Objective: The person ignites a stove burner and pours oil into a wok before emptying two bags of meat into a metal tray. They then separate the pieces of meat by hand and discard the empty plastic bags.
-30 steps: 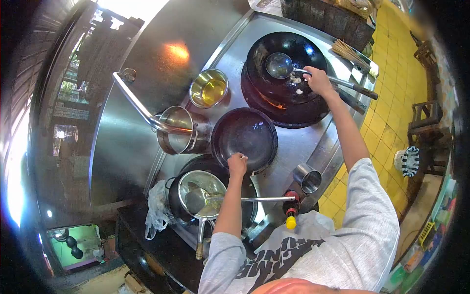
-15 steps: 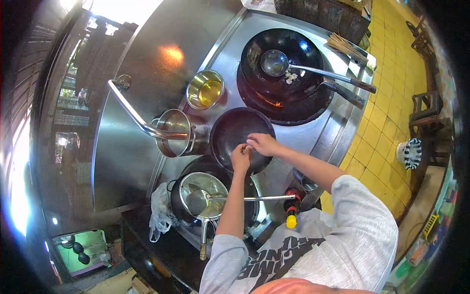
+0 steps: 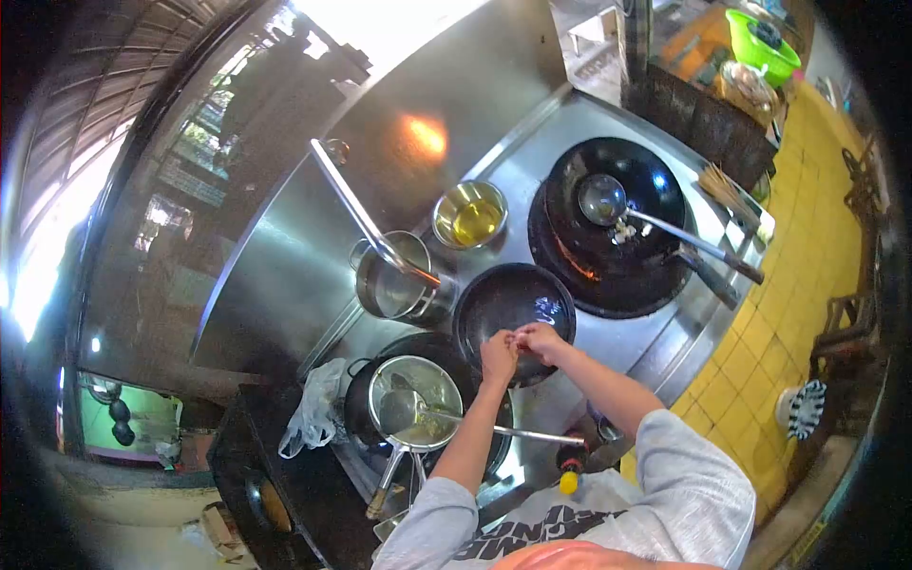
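Note:
My left hand (image 3: pixel 499 359) and my right hand (image 3: pixel 540 342) meet over the near side of a dark round pan (image 3: pixel 484 302). The fingertips of both are pinched together; what lies between them is too small to make out. Pale specks or glints show on the pan's surface just beyond my fingers. Below my left forearm, a mesh strainer (image 3: pixel 443 394) rests on a black pot, with a long-handled ladle (image 3: pixel 397 410) lying in it. Right of the pan stands a black wok (image 3: pixel 655 166) holding a metal ladle (image 3: pixel 602 199) and a few whitish pieces (image 3: pixel 623 233).
An orange flame (image 3: pixel 576 266) glows at the wok. A metal pot of yellow oil (image 3: pixel 475 223) sits behind the pan. Beside it, a faucet (image 3: pixel 366 223) reaches over another metal pot (image 3: pixel 385 294). A yellow-capped bottle (image 3: pixel 570 465) stands close to my body; a plastic bag (image 3: pixel 312 418) hangs at left.
The camera view has turned and shifted, so the stove appears lower and farther right. My hands have come closer together, and pale marks now show in the pan.

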### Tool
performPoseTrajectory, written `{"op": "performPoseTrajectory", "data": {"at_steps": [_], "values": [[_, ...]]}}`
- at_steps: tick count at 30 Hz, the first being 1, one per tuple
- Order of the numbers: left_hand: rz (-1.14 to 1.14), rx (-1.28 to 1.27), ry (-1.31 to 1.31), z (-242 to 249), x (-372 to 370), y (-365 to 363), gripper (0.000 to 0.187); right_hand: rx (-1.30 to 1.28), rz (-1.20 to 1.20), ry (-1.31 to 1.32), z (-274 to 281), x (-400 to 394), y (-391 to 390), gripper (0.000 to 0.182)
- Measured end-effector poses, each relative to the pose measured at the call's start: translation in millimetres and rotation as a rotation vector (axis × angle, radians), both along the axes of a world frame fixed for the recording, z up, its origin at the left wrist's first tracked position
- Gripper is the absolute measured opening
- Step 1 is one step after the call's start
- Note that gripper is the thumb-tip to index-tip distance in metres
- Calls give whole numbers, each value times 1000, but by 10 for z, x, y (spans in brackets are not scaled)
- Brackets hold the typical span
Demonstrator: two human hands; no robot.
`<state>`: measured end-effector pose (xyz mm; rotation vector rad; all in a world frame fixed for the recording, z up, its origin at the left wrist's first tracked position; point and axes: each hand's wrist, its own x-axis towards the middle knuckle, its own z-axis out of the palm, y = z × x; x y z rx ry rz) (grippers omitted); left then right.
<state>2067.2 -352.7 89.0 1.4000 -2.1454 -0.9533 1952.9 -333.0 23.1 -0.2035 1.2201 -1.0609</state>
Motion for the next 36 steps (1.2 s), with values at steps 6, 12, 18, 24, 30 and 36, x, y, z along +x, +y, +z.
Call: {"op": "performPoseTrajectory", "data": {"at_steps": [6, 12, 18, 24, 30, 36], "values": [[-46, -103, -387, -478, 159, -16, 22, -403, 638, 1450, 105, -246, 20, 12], [-278, 24, -777, -302, 69, 106, 23, -296, 770, 1514, 278, -305, -41, 17], [-146, 77, -710, -412, 31, -5, 17, -316, 694, 1644, 681, -514, 23, 13], [-113, 46, -418, -326, 79, 35, 20, -444, 369, 1131, 791, -1012, 94, 14], [49, -2, -31, 290, 232, 353, 29, -503, -32, 1471, 1244, -1988, 142, 16], [309, -99, 128, 749, 1173, 990, 17, -237, -30, 1554, 1411, -2509, 151, 30]]}}
